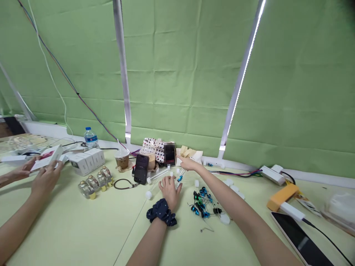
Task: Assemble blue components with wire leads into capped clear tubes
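My left hand [169, 190], with a dark dotted scrunchie [161, 213] on its wrist, rests on the table with fingers apart. Beside its fingers lies a clear tube with a blue piece [179, 178]; whether they touch is unclear. Another clear tube [159, 175] lies just behind. My right hand [188, 163] reaches forward, index finger stretched out at the edge of a propped-up phone [169, 155] with a dark screen. Nothing shows in its grasp. A second phone [141, 169] leans to the left. Small blue, black and green parts with thin wires [204, 202] lie beneath my right forearm.
At left, another person's hands [46, 179] hold a white box [48, 158]. Nearby are small white boxes [87, 161], several round metallic pieces [95, 182], a water bottle [91, 138] and a drink cup [122, 159]. A tablet [301, 238] and cables lie right.
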Demonstrator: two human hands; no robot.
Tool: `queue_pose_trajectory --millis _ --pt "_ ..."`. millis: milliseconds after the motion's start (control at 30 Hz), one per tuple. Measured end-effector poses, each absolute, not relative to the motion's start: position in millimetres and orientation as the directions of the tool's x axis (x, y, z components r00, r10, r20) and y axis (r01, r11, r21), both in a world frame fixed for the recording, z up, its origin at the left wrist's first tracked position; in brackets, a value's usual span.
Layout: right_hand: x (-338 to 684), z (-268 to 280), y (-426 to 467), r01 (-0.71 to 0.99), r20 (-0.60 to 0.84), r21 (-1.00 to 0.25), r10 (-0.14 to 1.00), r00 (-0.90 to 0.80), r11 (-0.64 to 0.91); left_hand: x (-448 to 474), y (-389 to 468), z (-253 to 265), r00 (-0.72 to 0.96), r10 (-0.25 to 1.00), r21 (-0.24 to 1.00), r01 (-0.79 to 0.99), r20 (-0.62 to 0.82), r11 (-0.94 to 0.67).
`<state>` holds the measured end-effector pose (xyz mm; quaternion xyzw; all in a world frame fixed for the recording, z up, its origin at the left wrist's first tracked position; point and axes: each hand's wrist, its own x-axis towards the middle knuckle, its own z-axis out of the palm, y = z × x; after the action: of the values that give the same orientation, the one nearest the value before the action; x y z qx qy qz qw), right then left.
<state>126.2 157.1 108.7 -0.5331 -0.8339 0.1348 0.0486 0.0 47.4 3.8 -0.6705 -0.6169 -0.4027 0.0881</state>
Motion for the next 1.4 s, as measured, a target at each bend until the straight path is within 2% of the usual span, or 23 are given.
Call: queue_pose_trajectory --millis 133,200,333,400,500,567,667,733,833,933,1067,1200,1400 --pt "155 103 122 0.794 0.109 -0.479 0.923 -0.369 0.374 1 46 5 0.022 0.762 0.363 0.87 0.647 -0.334" --pt "171 97 100 0.745 0.13 -0.584 0.943 -0.305 0.322 2 44 7 0.078 0.756 0.367 0.839 0.65 -0.403" --pt "203 77 57 0.667 0.278 -0.693 0.955 -0.101 0.273 11 28 15 0.195 0.725 0.391 0.735 0.66 -0.554" --pt "215 63 40 0.581 0.178 -0.804 0.984 0.028 0.128 18 15 20 0.263 0.722 0.436 0.65 0.639 -0.623" --pt "229 39 22 0.408 -0.036 -0.91 0.994 0.108 -0.077 28 -2 24 0.286 0.783 0.601 0.515 0.552 -0.611" --pt "235 25 15 0.373 -0.047 -0.922 0.986 0.161 -0.105 34 -9 24 0.289 0.836 0.709 0.443 0.465 -0.548" --pt "239 11 10 0.456 0.139 -0.889 0.971 0.192 0.037 39 -10 21 0.262 0.888 0.836 0.315 0.378 -0.449" --pt "239 9 7 0.495 0.26 -0.853 0.957 0.13 0.165 39 -6 18 0.254 0.922 0.915 0.205 0.293 -0.348" --pt "237 13 4 0.462 0.351 -0.829 0.936 -0.006 0.315 35 4 15 0.273 0.95 0.983 0.06 0.153 -0.176" --pt "237 21 2 0.367 0.385 -0.84 0.915 -0.117 0.4 29 13 12 0.268 0.961 0.997 -0.036 0.073 -0.066" --pt "244 25 2 0.244 0.403 -0.857 0.884 -0.235 0.455 22 20 8 0.31 0.949 0.989 -0.145 0.058 -0.014" --pt "249 24 3 0.243 0.384 -0.847 0.86 -0.336 0.473 23 25 4 0.312 0.95 0.977 -0.206 0.01 0.058" --pt "248 25 2 0.309 0.422 -0.823 0.877 -0.229 0.477 23 31 4 0.33 0.942 0.932 -0.321 -0.06 0.171"
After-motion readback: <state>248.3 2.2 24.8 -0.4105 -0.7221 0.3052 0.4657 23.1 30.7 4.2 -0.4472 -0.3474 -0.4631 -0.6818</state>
